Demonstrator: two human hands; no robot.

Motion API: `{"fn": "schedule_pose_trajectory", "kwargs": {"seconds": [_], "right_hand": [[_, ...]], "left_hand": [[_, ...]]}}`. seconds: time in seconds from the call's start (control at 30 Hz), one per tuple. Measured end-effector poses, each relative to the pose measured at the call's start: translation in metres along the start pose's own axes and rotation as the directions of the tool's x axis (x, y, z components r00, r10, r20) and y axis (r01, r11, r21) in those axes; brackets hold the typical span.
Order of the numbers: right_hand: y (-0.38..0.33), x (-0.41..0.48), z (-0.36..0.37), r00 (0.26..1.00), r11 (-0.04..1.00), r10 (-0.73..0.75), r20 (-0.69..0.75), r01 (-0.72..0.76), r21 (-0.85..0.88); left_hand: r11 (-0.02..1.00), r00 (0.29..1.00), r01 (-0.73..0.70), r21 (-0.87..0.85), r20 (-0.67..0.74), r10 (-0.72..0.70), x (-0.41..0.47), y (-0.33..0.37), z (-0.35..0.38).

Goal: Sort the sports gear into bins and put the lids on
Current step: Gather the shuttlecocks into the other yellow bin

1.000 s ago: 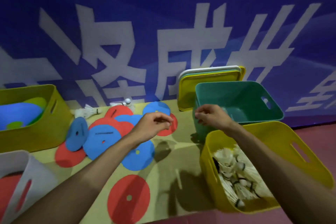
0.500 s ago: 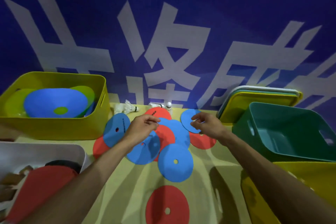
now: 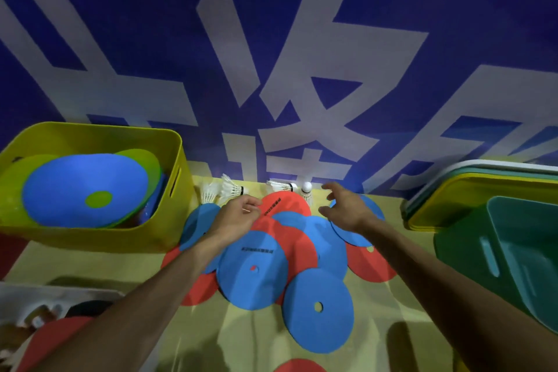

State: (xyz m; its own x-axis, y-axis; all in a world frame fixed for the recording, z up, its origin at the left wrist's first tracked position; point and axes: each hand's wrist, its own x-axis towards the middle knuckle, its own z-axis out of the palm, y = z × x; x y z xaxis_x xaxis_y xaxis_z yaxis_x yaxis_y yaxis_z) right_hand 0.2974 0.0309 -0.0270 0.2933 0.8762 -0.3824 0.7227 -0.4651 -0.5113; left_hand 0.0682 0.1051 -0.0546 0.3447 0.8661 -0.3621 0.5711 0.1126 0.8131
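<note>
My right hand (image 3: 344, 210), fingers spread, hovers near the shuttlecocks (image 3: 283, 186) at the table's (image 3: 380, 305) far edge. My left hand (image 3: 238, 216) curls over the discs (image 3: 302, 326), though I cannot tell whether it grips one. A hasty grab could crush the feathers.

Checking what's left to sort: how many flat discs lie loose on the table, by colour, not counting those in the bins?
Blue discs: 5
Red discs: 5 (one is cut off at the bottom edge)
Total: 10
</note>
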Motion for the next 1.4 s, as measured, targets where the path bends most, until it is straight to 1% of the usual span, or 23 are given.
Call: {"fn": "schedule_pose_trajectory", "kwargs": {"seconds": [0.07, 0.2, 0.3, 0.37, 0.5, 0.6, 0.67, 0.73, 0.8, 0.9, 1.03, 1.13, 1.23, 1.4], "right_hand": [[0.003, 0.027, 0.007, 1.000, 0.999, -0.028, -0.009, 0.028, -0.027], [0.014, 0.065, 0.028, 0.997, 0.997, -0.076, -0.004, 0.076, -0.020], [0.025, 0.085, 0.043, 0.982, 0.981, -0.188, 0.020, 0.189, -0.043], [0.030, 0.094, 0.048, 0.975, 0.974, -0.222, 0.003, 0.222, -0.052], [0.036, 0.102, 0.054, 0.975, 0.983, -0.181, -0.133, 0.173, -0.066], [0.044, 0.097, 0.051, 0.974, 0.995, -0.091, -0.207, 0.082, -0.050], [0.050, 0.089, 0.045, 0.965, 0.999, -0.040, -0.260, 0.035, -0.023], [0.056, 0.078, 0.037, 0.948, 0.999, -0.008, -0.319, 0.018, 0.026], [0.059, 0.066, 0.028, 0.932, 0.997, -0.022, -0.362, 0.049, 0.064], [0.058, 0.043, 0.011, 0.925, 0.991, -0.067, -0.374, 0.105, 0.081], [0.041, 0.009, -0.015, 0.922, 0.991, -0.090, -0.377, 0.121, 0.058], [0.024, -0.022, -0.031, 0.916, 0.986, -0.115, -0.383, 0.154, 0.071], [0.013, -0.055, -0.042, 0.922, 0.987, -0.083, -0.377, 0.127, 0.095], [0.011, -0.102, -0.057, 0.924, 0.989, -0.050, -0.380, 0.099, 0.112]], "left_hand": [[1.000, 0.999, 0.016, -0.019, -0.027, -0.016, 0.022, 0.004, 0.006], [0.998, 0.995, 0.058, -0.018, -0.076, -0.060, 0.067, 0.007, 0.022], [0.991, 0.988, 0.131, 0.029, -0.082, -0.128, 0.095, -0.002, 0.039], [0.984, 0.981, 0.174, 0.039, -0.091, -0.170, 0.110, -0.006, 0.046], [0.975, 0.972, 0.207, 0.087, -0.131, -0.194, 0.133, -0.004, 0.055], [0.976, 0.963, 0.211, 0.048, -0.184, -0.199, 0.137, 0.000, 0.064], [0.981, 0.962, 0.186, 0.051, -0.213, -0.171, 0.132, 0.003, 0.066], [0.987, 0.962, 0.149, 0.055, -0.240, -0.132, 0.122, 0.007, 0.063], [0.996, 0.957, 0.084, 0.036, -0.283, -0.071, 0.107, 0.015, 0.055], [1.000, 0.942, -0.029, 0.012, -0.335, 0.031, 0.079, 0.033, 0.038], [0.991, 0.941, -0.131, -0.040, -0.318, 0.112, 0.041, 0.056, 0.017], [0.979, 0.945, -0.188, -0.080, -0.287, 0.158, 0.010, 0.068, 0.006], [0.959, 0.957, -0.226, -0.170, -0.222, 0.186, -0.019, 0.076, 0.001], [0.918, 0.946, -0.298, -0.260, -0.208, 0.248, -0.062, 0.077, 0.005]]}}
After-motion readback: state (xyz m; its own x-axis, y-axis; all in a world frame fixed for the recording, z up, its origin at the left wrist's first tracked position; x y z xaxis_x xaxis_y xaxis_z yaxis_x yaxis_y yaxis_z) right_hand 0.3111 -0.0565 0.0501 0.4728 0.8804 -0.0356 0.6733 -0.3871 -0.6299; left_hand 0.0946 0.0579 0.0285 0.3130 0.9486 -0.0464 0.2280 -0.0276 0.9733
